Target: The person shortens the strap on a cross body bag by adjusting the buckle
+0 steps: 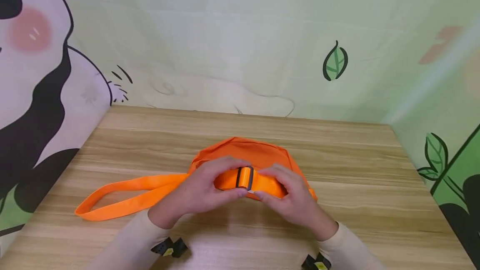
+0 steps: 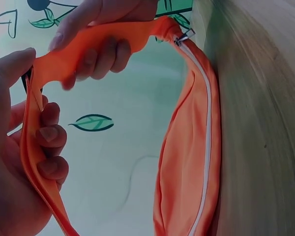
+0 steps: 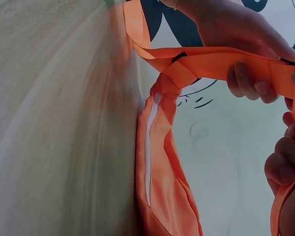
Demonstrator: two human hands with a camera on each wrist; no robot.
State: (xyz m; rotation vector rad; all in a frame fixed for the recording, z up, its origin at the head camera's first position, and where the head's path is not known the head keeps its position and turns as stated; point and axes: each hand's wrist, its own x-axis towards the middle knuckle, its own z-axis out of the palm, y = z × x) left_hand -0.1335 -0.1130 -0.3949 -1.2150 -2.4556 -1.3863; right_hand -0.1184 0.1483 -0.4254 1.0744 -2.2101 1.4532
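An orange zippered bag (image 1: 243, 147) lies on the wooden table, its white zipper (image 2: 208, 123) showing in both wrist views. Above it, both hands hold its orange strap (image 1: 268, 183) raised in an arch. My left hand (image 1: 202, 184) grips the strap at the left of a black slide buckle (image 1: 245, 178), thumb below and fingers above. Just right of the buckle, my right hand (image 1: 290, 195) pinches the strap between thumb and fingers. In the left wrist view a metal zipper pull (image 2: 185, 37) sits at one end of the bag.
A loose loop of the strap (image 1: 112, 201) trails left across the wooden table (image 1: 360, 166). Behind the table stands a pale green wall (image 1: 225, 53) with a printed panda (image 1: 41, 74) and leaves. Small black devices (image 1: 168, 247) show by both wrists.
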